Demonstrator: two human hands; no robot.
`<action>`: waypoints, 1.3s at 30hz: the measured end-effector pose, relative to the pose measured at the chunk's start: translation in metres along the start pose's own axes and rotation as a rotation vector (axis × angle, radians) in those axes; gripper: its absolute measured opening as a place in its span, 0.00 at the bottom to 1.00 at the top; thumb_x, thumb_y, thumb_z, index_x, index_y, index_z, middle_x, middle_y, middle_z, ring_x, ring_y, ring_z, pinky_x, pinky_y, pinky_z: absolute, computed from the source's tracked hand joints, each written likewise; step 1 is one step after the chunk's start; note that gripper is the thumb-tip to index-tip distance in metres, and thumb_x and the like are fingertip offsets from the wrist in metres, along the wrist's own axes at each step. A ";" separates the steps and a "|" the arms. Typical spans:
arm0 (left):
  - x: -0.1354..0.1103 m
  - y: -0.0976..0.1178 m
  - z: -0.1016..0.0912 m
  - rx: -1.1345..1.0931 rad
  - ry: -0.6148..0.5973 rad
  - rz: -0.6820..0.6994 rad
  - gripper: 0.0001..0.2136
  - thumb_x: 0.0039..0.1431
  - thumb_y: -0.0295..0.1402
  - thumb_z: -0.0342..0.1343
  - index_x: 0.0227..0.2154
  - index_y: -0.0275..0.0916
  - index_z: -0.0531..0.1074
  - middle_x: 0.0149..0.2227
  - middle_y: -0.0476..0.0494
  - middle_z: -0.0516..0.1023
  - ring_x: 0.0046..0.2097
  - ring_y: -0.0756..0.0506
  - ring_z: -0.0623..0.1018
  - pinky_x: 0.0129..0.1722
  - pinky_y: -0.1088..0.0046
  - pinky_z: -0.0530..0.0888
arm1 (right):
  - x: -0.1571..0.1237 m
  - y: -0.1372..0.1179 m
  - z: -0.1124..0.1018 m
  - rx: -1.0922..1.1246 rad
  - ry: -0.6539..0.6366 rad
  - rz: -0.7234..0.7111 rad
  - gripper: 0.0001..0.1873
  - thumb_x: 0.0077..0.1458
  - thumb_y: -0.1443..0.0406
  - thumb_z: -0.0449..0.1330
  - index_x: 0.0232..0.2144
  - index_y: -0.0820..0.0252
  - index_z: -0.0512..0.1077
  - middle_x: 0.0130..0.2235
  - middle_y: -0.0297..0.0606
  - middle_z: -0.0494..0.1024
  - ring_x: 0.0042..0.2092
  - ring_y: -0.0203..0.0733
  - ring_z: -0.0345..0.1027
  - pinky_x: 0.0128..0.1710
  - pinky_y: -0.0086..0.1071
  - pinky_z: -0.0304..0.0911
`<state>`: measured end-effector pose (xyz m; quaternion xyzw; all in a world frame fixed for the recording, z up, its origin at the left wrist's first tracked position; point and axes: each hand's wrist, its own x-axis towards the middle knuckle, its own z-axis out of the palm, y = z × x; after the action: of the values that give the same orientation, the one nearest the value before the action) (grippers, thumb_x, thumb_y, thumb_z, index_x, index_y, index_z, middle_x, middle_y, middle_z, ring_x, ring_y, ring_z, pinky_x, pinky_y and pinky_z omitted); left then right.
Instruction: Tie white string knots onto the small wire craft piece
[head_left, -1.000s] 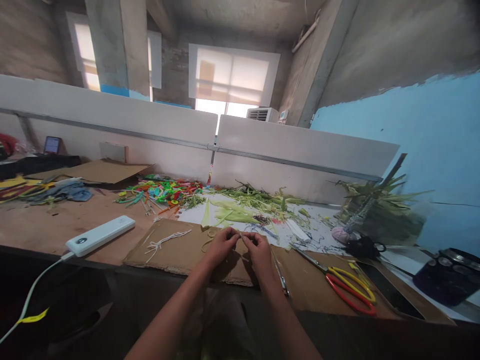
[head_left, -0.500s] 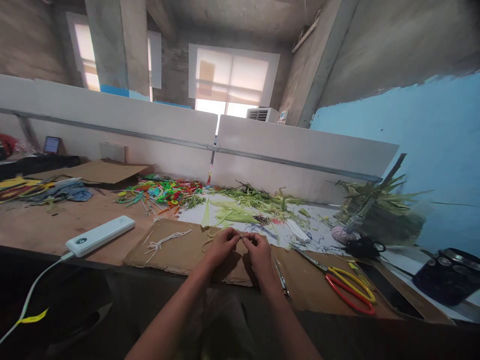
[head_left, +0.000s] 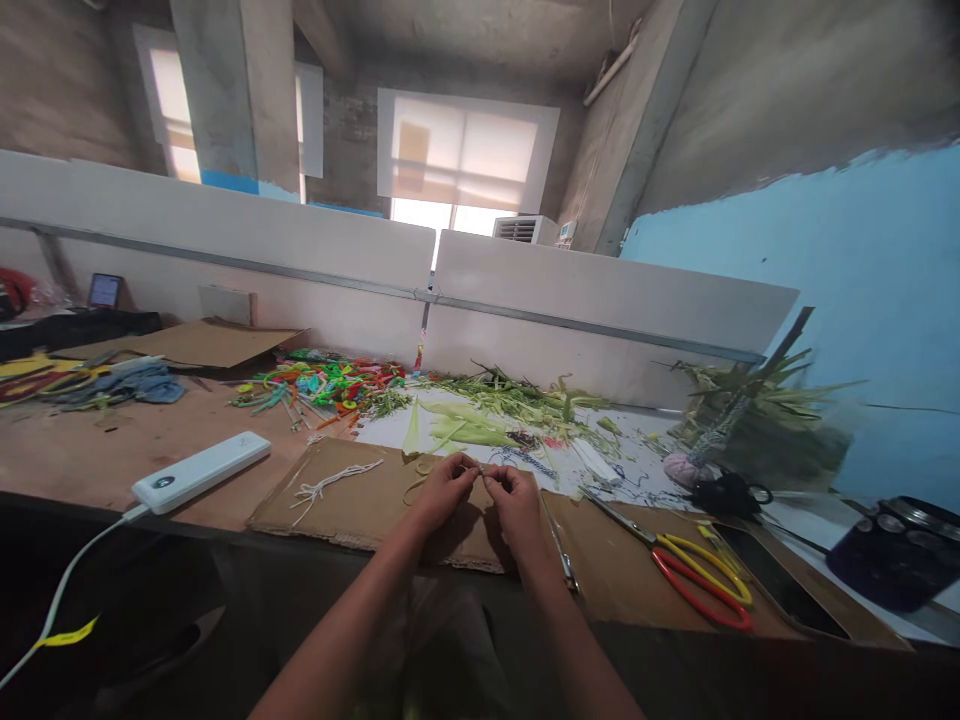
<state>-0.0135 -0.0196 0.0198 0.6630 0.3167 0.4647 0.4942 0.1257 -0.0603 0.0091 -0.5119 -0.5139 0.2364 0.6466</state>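
Observation:
My left hand (head_left: 444, 490) and my right hand (head_left: 514, 497) meet fingertip to fingertip over a sheet of brown cardboard (head_left: 352, 500) at the table's near edge. Both pinch a small thin piece between them, too small to name. A pale loop of strip (head_left: 417, 478) lies on the cardboard just left of my left hand. White string (head_left: 330, 482) lies further left on the same sheet.
Red and yellow scissors (head_left: 694, 574) lie to the right, with metal tweezers (head_left: 561, 552) beside my right wrist. A white power bank (head_left: 201, 470) with its cable sits left. Green leaf strips (head_left: 480, 420), colourful bits (head_left: 330, 385) and a dark tray (head_left: 892, 555) lie beyond.

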 end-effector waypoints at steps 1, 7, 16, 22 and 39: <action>0.000 0.000 0.000 -0.001 0.004 -0.004 0.16 0.54 0.50 0.56 0.31 0.40 0.68 0.23 0.54 0.65 0.27 0.49 0.65 0.27 0.74 0.62 | 0.000 0.000 0.000 0.003 -0.001 0.002 0.10 0.46 0.57 0.63 0.26 0.58 0.75 0.28 0.35 0.77 0.33 0.45 0.68 0.37 0.35 0.61; 0.003 0.000 -0.004 0.012 0.037 -0.032 0.16 0.55 0.50 0.55 0.31 0.41 0.67 0.23 0.55 0.62 0.26 0.49 0.63 0.27 0.74 0.61 | -0.002 -0.003 -0.001 0.055 -0.018 0.019 0.08 0.47 0.59 0.63 0.26 0.57 0.73 0.26 0.32 0.75 0.30 0.42 0.64 0.30 0.32 0.59; 0.002 -0.004 -0.004 0.038 0.051 -0.018 0.12 0.56 0.45 0.54 0.32 0.41 0.69 0.28 0.51 0.69 0.32 0.46 0.68 0.33 0.72 0.66 | -0.004 -0.014 0.000 0.292 -0.113 0.079 0.08 0.50 0.58 0.61 0.29 0.55 0.69 0.40 0.37 0.81 0.31 0.39 0.70 0.35 0.34 0.69; 0.006 -0.010 -0.003 0.032 0.051 0.015 0.10 0.56 0.42 0.54 0.29 0.41 0.67 0.30 0.49 0.71 0.35 0.45 0.71 0.37 0.69 0.69 | -0.004 -0.013 0.000 0.380 -0.174 0.194 0.14 0.48 0.54 0.66 0.30 0.55 0.69 0.32 0.34 0.79 0.34 0.44 0.76 0.42 0.41 0.73; -0.002 -0.009 -0.001 0.223 0.063 0.109 0.09 0.63 0.41 0.48 0.32 0.42 0.66 0.33 0.48 0.74 0.39 0.43 0.73 0.40 0.69 0.67 | 0.039 0.016 -0.009 0.295 -0.370 0.475 0.19 0.32 0.61 0.77 0.27 0.61 0.76 0.26 0.38 0.80 0.25 0.40 0.74 0.27 0.30 0.69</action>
<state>-0.0150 -0.0183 0.0108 0.7152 0.3452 0.4734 0.3810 0.1509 -0.0259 0.0116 -0.4664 -0.4492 0.5413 0.5363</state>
